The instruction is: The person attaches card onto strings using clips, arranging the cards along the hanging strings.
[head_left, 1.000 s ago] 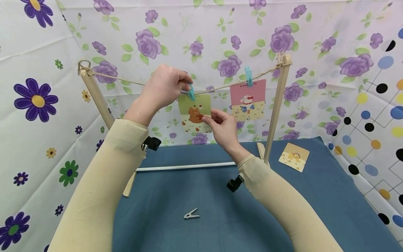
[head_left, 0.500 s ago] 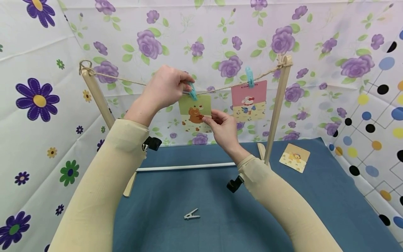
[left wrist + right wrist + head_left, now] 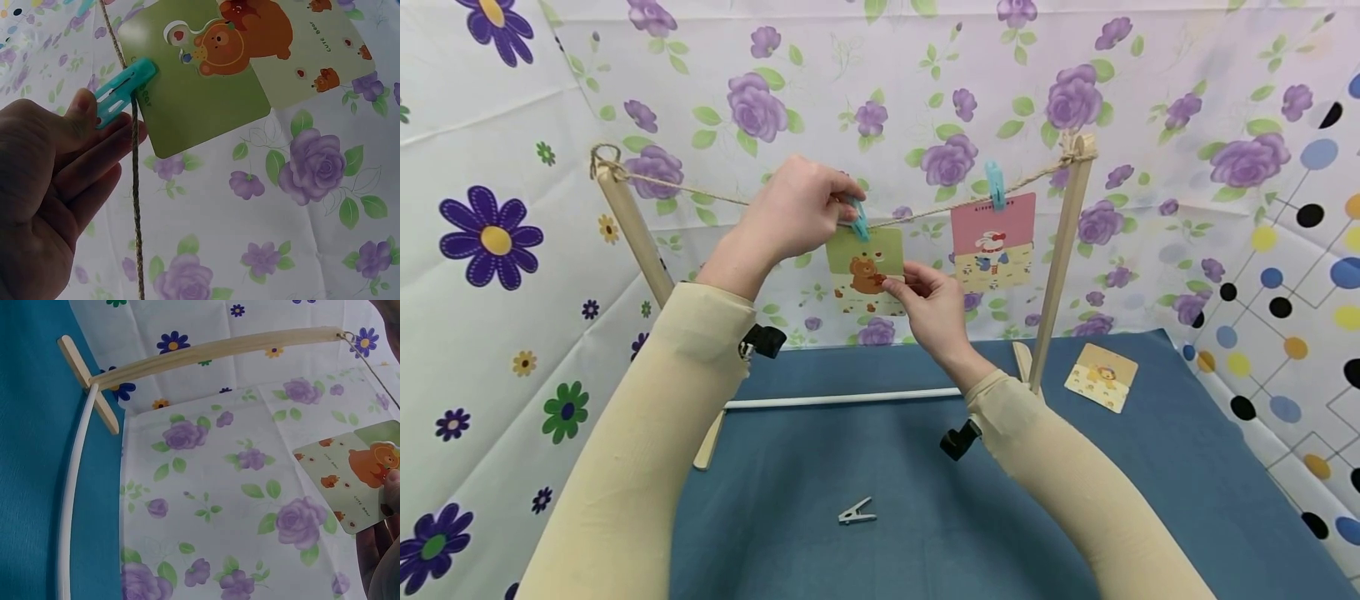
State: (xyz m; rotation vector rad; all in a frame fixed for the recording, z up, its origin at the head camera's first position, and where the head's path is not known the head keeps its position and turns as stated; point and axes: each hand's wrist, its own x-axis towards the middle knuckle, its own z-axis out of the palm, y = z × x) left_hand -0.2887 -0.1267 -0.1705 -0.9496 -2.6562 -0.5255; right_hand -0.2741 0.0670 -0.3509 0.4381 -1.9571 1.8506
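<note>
My left hand [image 3: 801, 204] pinches a turquoise clothespin [image 3: 125, 90] between thumb and fingers. The clothespin sits across the twine [image 3: 137, 206] and overlaps the top edge of a green and cream bear card [image 3: 206, 112]. In the head view that bear card [image 3: 852, 254] hangs below the line. My right hand [image 3: 934, 308] pinches the card's right edge, thumb in front and fingers behind; the right wrist view shows the thumb [image 3: 392, 487] over the bear. A second turquoise clothespin [image 3: 995, 185] holds a pink rabbit card [image 3: 992, 242] on the line to the right.
Two wooden posts [image 3: 1060, 258] carry the twine, joined low down by a white rod [image 3: 842, 400]. A pale clothespin [image 3: 857, 511] lies on the blue cloth [image 3: 790, 533] in front. Another card [image 3: 1101, 377], orange and cream, lies at the right. Patterned fabric walls [image 3: 887, 75] surround it.
Both hands keep their hold on the clothespin and the bear card with almost no movement. The whole head view has shifted very slightly.
</note>
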